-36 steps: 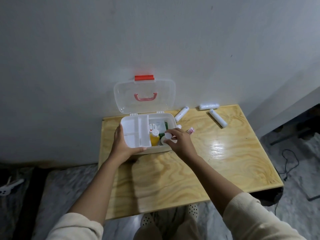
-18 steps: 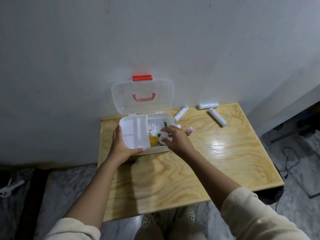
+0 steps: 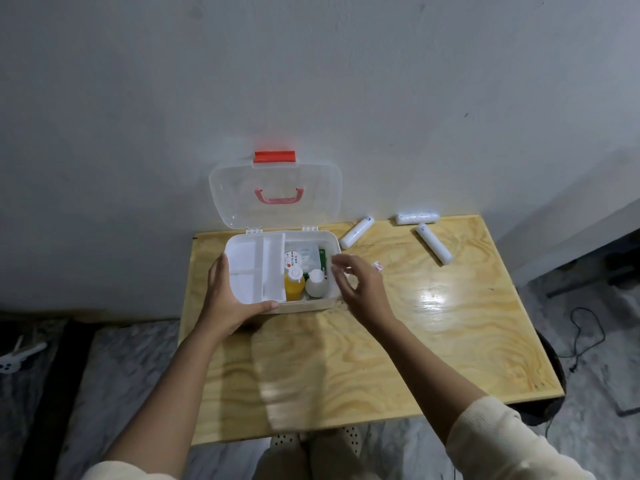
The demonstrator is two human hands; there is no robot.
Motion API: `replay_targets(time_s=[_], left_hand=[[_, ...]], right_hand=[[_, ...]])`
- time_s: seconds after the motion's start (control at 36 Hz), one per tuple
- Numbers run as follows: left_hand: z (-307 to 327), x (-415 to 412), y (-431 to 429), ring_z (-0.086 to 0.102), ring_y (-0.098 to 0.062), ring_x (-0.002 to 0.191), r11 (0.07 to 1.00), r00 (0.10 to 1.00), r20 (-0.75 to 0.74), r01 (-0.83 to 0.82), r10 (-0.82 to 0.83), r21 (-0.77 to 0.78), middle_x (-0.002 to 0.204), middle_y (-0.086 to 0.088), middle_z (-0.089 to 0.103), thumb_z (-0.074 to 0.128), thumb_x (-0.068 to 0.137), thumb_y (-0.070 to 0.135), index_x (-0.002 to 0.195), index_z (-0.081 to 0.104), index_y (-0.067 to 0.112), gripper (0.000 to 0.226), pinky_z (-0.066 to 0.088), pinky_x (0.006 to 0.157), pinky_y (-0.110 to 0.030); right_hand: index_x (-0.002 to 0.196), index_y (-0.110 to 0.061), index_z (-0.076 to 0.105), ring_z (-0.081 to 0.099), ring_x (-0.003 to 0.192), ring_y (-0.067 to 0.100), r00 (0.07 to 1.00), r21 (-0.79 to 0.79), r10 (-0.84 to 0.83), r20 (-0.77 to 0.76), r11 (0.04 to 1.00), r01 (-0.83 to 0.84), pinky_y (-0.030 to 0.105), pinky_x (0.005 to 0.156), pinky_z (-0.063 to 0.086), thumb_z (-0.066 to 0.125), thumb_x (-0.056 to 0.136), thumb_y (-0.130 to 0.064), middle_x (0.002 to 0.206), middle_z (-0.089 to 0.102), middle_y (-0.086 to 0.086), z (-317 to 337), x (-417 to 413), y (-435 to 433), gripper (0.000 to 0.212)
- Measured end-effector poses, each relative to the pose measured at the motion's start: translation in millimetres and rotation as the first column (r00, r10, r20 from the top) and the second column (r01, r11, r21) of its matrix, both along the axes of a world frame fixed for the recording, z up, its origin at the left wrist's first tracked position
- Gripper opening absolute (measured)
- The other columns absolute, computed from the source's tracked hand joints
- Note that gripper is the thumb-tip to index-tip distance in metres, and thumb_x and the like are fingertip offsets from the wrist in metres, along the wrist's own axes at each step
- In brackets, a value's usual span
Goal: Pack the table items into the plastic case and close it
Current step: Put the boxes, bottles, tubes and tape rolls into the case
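Observation:
The white plastic case (image 3: pixel 304 305) stands open at the table's back left, its clear lid (image 3: pixel 239 192) with a red latch leaning on the wall. Inside are a white divider tray (image 3: pixel 254 268), a yellow bottle (image 3: pixel 294 287), a white bottle (image 3: pixel 316 287) and some packets. My left hand (image 3: pixel 225 299) grips the case's front left corner. My right hand (image 3: pixel 360 287) hovers open just right of the case, holding nothing. Three white rolls (image 3: pixel 356 232) (image 3: pixel 417 218) (image 3: pixel 434 248) lie on the table at the back right. A small red-and-white item (image 3: pixel 377 265) lies behind my right hand.
The wooden table (image 3: pixel 433 341) stands against a white wall. Its right edge drops to a grey floor with a black cable (image 3: pixel 585 337). My feet in white shoes (image 3: pixel 315 441) show below the table's front edge.
My right hand has let go of the white bottle inside the case and drawn back to the right, out of the case. My left hand still holds the case.

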State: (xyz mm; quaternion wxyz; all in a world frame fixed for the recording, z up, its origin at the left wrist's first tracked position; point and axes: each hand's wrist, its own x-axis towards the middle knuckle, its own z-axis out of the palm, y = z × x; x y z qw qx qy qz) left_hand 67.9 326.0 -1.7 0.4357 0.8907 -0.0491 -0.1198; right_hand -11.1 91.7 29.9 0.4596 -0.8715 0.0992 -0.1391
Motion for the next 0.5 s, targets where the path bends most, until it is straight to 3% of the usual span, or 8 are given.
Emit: replay_targets(time_s=[0.14,0.28,0.39,0.44,0.5], left_hand=[[-5.6,-0.1,0.8,0.028,-0.020,0.139,1.000,1.000,-0.021,-0.023,0.023,0.000,0.153,0.002,0.023,0.094,0.039,0.049,0.150,0.017,0.027,0.137,0.035,0.110,-0.047],[-11.2,1.7,3.8,0.031,-0.017,0.138,0.999,0.999,-0.034,-0.027,0.026,-0.021,0.152,0.007,0.028,0.093,0.034,0.057,0.148,0.019,0.035,0.138,0.037,0.109,-0.047],[-10.0,3.2,4.3,0.039,-0.018,0.133,0.999,0.999,-0.022,-0.027,0.026,-0.047,0.146,0.007,0.037,0.093,0.031,0.058,0.143,0.027,0.039,0.131,0.042,0.105,-0.051],[-8.1,3.0,3.4,0.042,-0.017,0.131,0.998,1.000,-0.009,-0.027,0.026,-0.059,0.143,0.007,0.040,0.094,0.032,0.054,0.140,0.031,0.040,0.125,0.043,0.103,-0.051],[-5.7,1.9,3.0,0.043,-0.016,0.131,0.997,1.000,-0.001,-0.023,0.023,-0.077,0.142,0.008,0.042,0.094,0.033,0.053,0.139,0.033,0.042,0.124,0.044,0.103,-0.051]], right_hand=[[0.104,-0.010,0.063,0.061,0.092,0.018,0.973,0.078,-0.218,-0.075,0.972,0.223,0.039,0.082,0.053,0.053,0.089,-0.009,0.103,0.066,0.006,-15.4,13.5,-38.4,0.018],[0.121,-0.009,0.052,0.048,0.119,0.026,0.910,-0.073,-0.372,-0.185,0.928,0.365,0.030,0.094,0.037,0.050,0.090,-0.015,0.128,0.052,0.011,-33.0,32.3,-95.8,0.032],[0.134,-0.007,0.039,0.033,0.133,0.026,0.809,-0.161,-0.514,-0.284,0.858,0.489,0.040,0.102,0.035,0.046,0.089,-0.013,0.145,0.032,0.013,-48.7,45.0,-137.1,0.046],[0.136,-0.008,0.035,0.028,0.135,0.027,0.762,-0.233,-0.542,-0.355,0.841,0.489,0.042,0.103,0.034,0.047,0.089,-0.014,0.144,0.032,0.014,-57.7,46.5,-150.1,0.049],[0.131,-0.007,0.039,0.035,0.128,0.033,0.741,-0.303,-0.554,-0.379,0.831,0.466,0.044,0.101,0.036,0.048,0.087,-0.015,0.134,0.042,0.018,-62.9,45.2,-154.5,0.046]])
